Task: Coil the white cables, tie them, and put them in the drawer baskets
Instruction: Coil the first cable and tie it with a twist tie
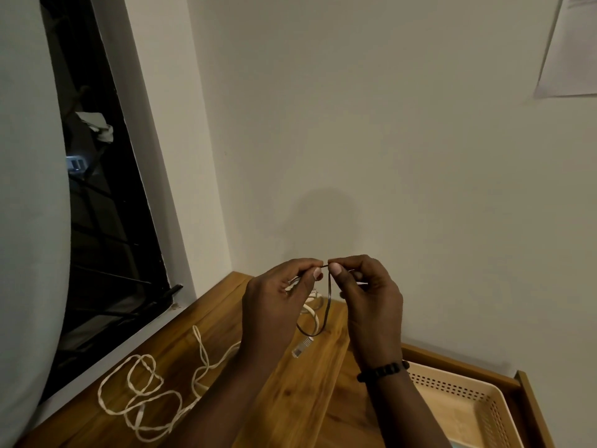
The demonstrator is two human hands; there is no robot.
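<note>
A thin dark tie (327, 305) hangs in a loop between my two hands, raised above the wooden table top (300, 399). My left hand (277, 305) pinches one end of it and also holds part of a white cable. My right hand (368, 299) pinches the other end, thumb against forefinger. A white flat cable (142, 399) lies in loose tangled loops on the table at the left. Its clear plug (302, 346) shows below the tie loop, and a bit of coiled cable (312, 310) shows behind my hands.
An open drawer at the lower right holds a cream perforated basket (452, 392). A dark window (97, 221) and its sill run along the left. The white wall stands close behind, with a paper sheet (571, 50) at the upper right.
</note>
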